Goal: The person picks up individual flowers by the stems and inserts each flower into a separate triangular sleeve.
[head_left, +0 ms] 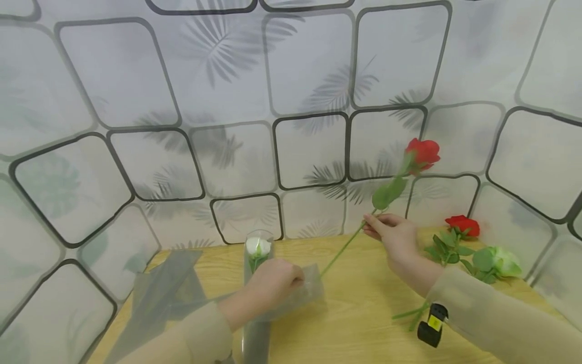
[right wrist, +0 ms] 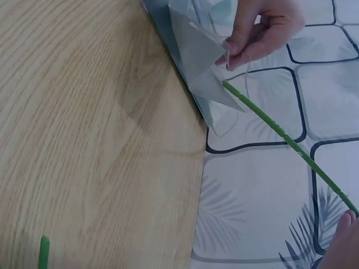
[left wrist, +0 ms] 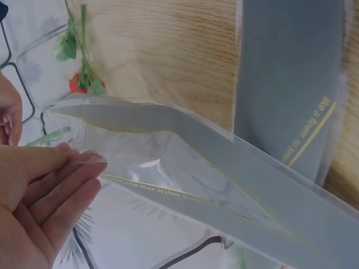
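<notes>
My left hand (head_left: 277, 283) pinches the rim of a clear and grey plastic flower sleeve (head_left: 313, 285) between thumb and fingers. In the left wrist view the mouth of this sleeve (left wrist: 224, 159) gapes, with gold lettering along one edge. A red rose (head_left: 423, 154) is held up by my right hand (head_left: 397, 240), which pinches its green stem below the leaves. The rose slants, bloom up and to the right. Its lower stem (right wrist: 280, 131) reaches the sleeve's mouth in the right wrist view; how far the tip goes in is hard to tell.
A wrapped white rose (head_left: 257, 247) lies on the wooden table (head_left: 359, 313) beyond my left hand. More grey sleeves (head_left: 168, 278) are spread at the left. Another red rose (head_left: 464, 226) and a pale green-white rose (head_left: 504, 263) lie at the right. Patterned cloth (head_left: 313, 151) stands behind.
</notes>
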The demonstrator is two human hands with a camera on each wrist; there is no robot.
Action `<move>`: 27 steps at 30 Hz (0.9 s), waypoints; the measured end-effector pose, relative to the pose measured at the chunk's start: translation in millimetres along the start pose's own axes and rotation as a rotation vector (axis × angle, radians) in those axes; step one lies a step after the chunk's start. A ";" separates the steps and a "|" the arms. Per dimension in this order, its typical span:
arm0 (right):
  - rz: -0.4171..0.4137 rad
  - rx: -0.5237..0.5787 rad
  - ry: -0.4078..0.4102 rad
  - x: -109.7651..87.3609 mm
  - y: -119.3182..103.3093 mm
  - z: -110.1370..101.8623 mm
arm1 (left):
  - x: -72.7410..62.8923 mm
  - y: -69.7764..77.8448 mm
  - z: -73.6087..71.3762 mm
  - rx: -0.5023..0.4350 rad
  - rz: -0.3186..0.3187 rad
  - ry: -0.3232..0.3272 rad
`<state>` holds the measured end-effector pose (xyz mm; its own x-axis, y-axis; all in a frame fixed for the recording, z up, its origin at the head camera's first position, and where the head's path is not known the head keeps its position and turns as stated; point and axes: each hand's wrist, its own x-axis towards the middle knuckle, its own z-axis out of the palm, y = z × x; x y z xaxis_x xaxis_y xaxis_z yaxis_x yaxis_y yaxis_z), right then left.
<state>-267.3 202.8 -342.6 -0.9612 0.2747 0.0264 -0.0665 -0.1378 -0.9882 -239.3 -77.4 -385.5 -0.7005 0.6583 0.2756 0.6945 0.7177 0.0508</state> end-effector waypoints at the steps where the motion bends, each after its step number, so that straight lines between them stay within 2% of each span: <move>1: 0.001 0.003 0.002 -0.6 1.0 1.7 | 0.3 -0.1 -0.1 0.002 0.003 0.005; 7: 0.008 0.031 -0.034 -4.7 9.0 10.6 | 1.3 1.8 -3.0 0.015 0.004 0.018; 17: 0.030 -0.005 -0.070 -14.3 28.2 24.6 | 4.9 4.0 -7.6 0.006 -0.014 0.025; 27: 0.010 -0.007 -0.089 -23.0 37.9 28.5 | 4.5 2.8 -8.4 -0.005 0.003 0.064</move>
<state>-255.3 164.2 -376.4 -0.9817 0.1879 0.0298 -0.0555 -0.1332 -0.9895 -239.2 -74.4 -376.0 -0.6865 0.6448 0.3362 0.6976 0.7144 0.0542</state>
